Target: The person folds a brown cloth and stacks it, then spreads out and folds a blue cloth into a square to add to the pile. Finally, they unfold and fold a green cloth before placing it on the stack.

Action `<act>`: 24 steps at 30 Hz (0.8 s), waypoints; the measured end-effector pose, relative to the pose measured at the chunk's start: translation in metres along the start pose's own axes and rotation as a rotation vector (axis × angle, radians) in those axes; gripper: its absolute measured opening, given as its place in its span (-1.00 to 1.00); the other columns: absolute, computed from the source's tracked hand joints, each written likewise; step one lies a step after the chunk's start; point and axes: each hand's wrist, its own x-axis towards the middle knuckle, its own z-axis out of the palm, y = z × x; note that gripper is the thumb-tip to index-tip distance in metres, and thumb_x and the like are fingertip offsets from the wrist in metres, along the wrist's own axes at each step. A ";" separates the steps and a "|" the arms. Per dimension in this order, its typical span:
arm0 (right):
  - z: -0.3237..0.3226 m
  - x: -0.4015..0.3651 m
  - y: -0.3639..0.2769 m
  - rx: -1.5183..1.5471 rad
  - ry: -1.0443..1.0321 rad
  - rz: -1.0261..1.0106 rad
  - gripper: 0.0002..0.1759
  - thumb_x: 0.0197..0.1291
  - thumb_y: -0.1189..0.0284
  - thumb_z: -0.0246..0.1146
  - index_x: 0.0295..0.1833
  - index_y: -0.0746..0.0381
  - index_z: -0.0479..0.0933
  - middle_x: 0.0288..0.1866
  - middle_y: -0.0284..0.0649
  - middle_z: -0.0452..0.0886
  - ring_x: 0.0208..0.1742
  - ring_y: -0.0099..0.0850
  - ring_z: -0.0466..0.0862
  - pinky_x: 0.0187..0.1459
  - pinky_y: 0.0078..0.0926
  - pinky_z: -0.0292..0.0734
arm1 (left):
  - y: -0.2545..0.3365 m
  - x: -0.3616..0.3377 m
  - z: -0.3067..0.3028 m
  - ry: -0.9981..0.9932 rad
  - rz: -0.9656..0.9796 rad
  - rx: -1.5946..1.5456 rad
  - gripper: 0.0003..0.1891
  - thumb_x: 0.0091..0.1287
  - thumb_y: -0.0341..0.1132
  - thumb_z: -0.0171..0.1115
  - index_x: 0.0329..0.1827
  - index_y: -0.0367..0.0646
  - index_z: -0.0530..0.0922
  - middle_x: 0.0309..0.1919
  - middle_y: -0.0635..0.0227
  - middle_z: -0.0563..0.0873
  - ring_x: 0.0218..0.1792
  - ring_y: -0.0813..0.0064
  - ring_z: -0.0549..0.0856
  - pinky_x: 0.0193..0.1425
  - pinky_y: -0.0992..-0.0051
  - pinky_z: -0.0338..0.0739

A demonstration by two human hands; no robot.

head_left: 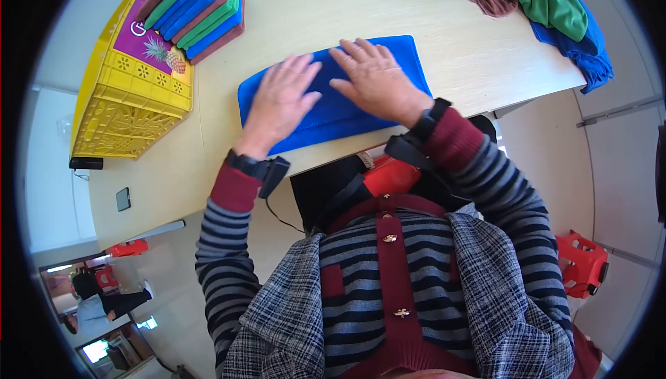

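Note:
A blue cloth [333, 112], folded into a long rectangle, lies near the front edge of the pale table [298, 1]. On its left part rests my left hand [283, 98], fingers stretched out and slightly apart. My right hand [378, 80] lies flat over the upper middle of the same cloth, fingers spread. Neither hand grips anything. To the upper left stands a stack of folded cloths [201, 11] in blue, green and brown.
A yellow crate [132, 105] with a pineapple picture stands at the left beside the stack. Loose green cloths [548, 4], with brown and blue ones, are heaped at the upper right, partly over the edge. A small dark flat object [123, 199] lies at lower left. Another person [97, 309] is in the background.

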 end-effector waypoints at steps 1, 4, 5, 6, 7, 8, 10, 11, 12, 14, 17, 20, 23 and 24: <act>0.009 0.003 -0.007 -0.036 -0.054 0.027 -0.37 0.47 0.04 0.18 0.50 0.16 0.42 0.51 -0.04 0.46 0.55 -0.05 0.38 0.52 0.00 0.24 | 0.001 0.004 0.009 -0.058 0.086 0.086 -0.46 0.47 -0.13 0.27 0.48 -0.06 0.51 0.49 0.17 0.50 0.52 0.11 0.42 0.62 0.08 0.20; 0.022 -0.002 -0.003 -0.090 -0.117 0.071 -0.30 0.50 -0.05 0.10 0.57 0.15 0.36 0.59 -0.04 0.38 0.63 -0.03 0.29 0.58 0.08 0.14 | -0.007 0.002 0.031 -0.121 0.058 0.098 -0.42 0.52 -0.04 0.18 0.55 -0.01 0.42 0.57 0.18 0.40 0.58 0.12 0.32 0.65 0.02 0.13; 0.025 -0.005 0.003 -0.107 -0.124 0.086 -0.29 0.52 -0.07 0.06 0.58 0.15 0.35 0.61 -0.05 0.35 0.65 -0.02 0.26 0.59 0.11 0.11 | -0.011 -0.001 0.038 -0.156 0.043 0.102 -0.39 0.55 0.01 0.13 0.59 0.01 0.37 0.60 0.19 0.34 0.61 0.12 0.27 0.66 -0.01 0.09; 0.025 -0.006 0.007 -0.124 -0.131 0.101 -0.27 0.53 -0.10 0.03 0.58 0.15 0.34 0.63 -0.06 0.33 0.66 -0.01 0.23 0.60 0.14 0.08 | -0.013 -0.003 0.038 -0.157 0.042 0.099 -0.39 0.55 0.01 0.13 0.59 0.01 0.37 0.60 0.19 0.34 0.61 0.12 0.27 0.66 -0.01 0.09; 0.024 -0.010 0.012 -0.121 -0.138 0.101 -0.27 0.53 -0.10 0.03 0.58 0.15 0.34 0.63 -0.06 0.33 0.66 -0.01 0.23 0.60 0.14 0.08 | -0.017 -0.009 0.036 -0.163 -0.031 0.104 -0.39 0.56 0.04 0.10 0.60 0.03 0.36 0.61 0.19 0.33 0.62 0.11 0.26 0.66 -0.04 0.07; 0.022 -0.013 0.018 -0.143 -0.153 0.129 -0.27 0.53 -0.11 0.01 0.59 0.15 0.33 0.63 -0.06 0.32 0.67 -0.01 0.22 0.61 0.13 0.06 | -0.021 -0.015 0.031 -0.168 -0.104 0.110 -0.38 0.57 0.07 0.07 0.61 0.04 0.34 0.62 0.19 0.31 0.62 0.10 0.24 0.66 -0.06 0.05; 0.014 -0.012 0.031 -0.192 -0.171 0.182 -0.25 0.54 -0.12 -0.01 0.60 0.14 0.32 0.64 -0.07 0.32 0.69 -0.01 0.20 0.63 0.10 0.04 | -0.035 -0.023 0.025 -0.165 -0.176 0.124 -0.37 0.58 0.11 0.04 0.62 0.06 0.33 0.63 0.18 0.29 0.63 0.09 0.23 0.66 -0.08 0.03; 0.012 -0.012 0.036 -0.191 -0.168 0.178 -0.25 0.54 -0.12 -0.01 0.60 0.14 0.32 0.64 -0.07 0.32 0.69 -0.01 0.20 0.63 0.10 0.04 | -0.043 -0.030 0.026 -0.140 -0.240 0.119 -0.36 0.57 0.12 0.04 0.62 0.07 0.32 0.63 0.18 0.30 0.63 0.08 0.23 0.65 -0.09 0.04; 0.011 -0.013 0.040 -0.205 -0.161 0.195 -0.25 0.54 -0.13 -0.01 0.60 0.14 0.31 0.64 -0.06 0.32 0.68 -0.01 0.20 0.63 0.10 0.04 | -0.051 -0.039 0.027 -0.117 -0.304 0.113 -0.36 0.57 0.13 0.05 0.63 0.08 0.31 0.63 0.18 0.30 0.63 0.06 0.23 0.65 -0.09 0.04; 0.010 -0.017 0.047 -0.235 -0.144 0.233 -0.24 0.54 -0.14 -0.01 0.61 0.14 0.31 0.64 -0.06 0.32 0.67 0.00 0.21 0.62 0.09 0.05 | -0.062 -0.053 0.027 -0.093 -0.367 0.109 -0.35 0.57 0.14 0.05 0.63 0.08 0.31 0.63 0.18 0.30 0.63 0.05 0.23 0.65 -0.09 0.04; 0.006 -0.022 0.056 -0.226 -0.137 0.292 -0.24 0.53 -0.13 0.02 0.60 0.15 0.32 0.63 -0.05 0.33 0.66 0.01 0.23 0.62 0.08 0.06 | -0.069 -0.067 0.021 -0.066 -0.472 0.112 -0.34 0.58 0.17 0.00 0.63 0.05 0.31 0.62 0.16 0.31 0.61 0.00 0.26 0.64 -0.10 0.05; -0.005 -0.025 0.062 -0.246 -0.137 0.338 -0.26 0.51 -0.09 0.06 0.59 0.16 0.32 0.61 -0.05 0.35 0.64 0.02 0.26 0.61 0.06 0.09 | -0.064 -0.074 0.014 -0.008 -0.518 0.146 -0.35 0.57 0.15 0.04 0.61 0.04 0.33 0.60 0.16 0.33 0.59 -0.01 0.28 0.64 -0.10 0.04; -0.016 -0.023 0.070 -0.295 -0.142 0.389 -0.28 0.50 -0.04 0.11 0.58 0.17 0.33 0.59 -0.04 0.39 0.62 0.01 0.29 0.60 0.02 0.13 | -0.028 -0.075 -0.006 0.070 -0.406 0.157 -0.40 0.52 0.07 0.15 0.53 0.02 0.41 0.54 0.15 0.40 0.56 0.00 0.33 0.64 -0.10 0.05; -0.018 -0.023 0.072 -0.258 -0.099 0.292 -0.30 0.49 0.00 0.14 0.57 0.17 0.34 0.57 -0.03 0.41 0.61 0.00 0.31 0.58 -0.01 0.16 | -0.009 -0.074 -0.014 0.107 -0.288 0.153 -0.45 0.48 -0.01 0.24 0.47 0.00 0.49 0.49 0.15 0.46 0.55 0.02 0.36 0.64 -0.10 0.07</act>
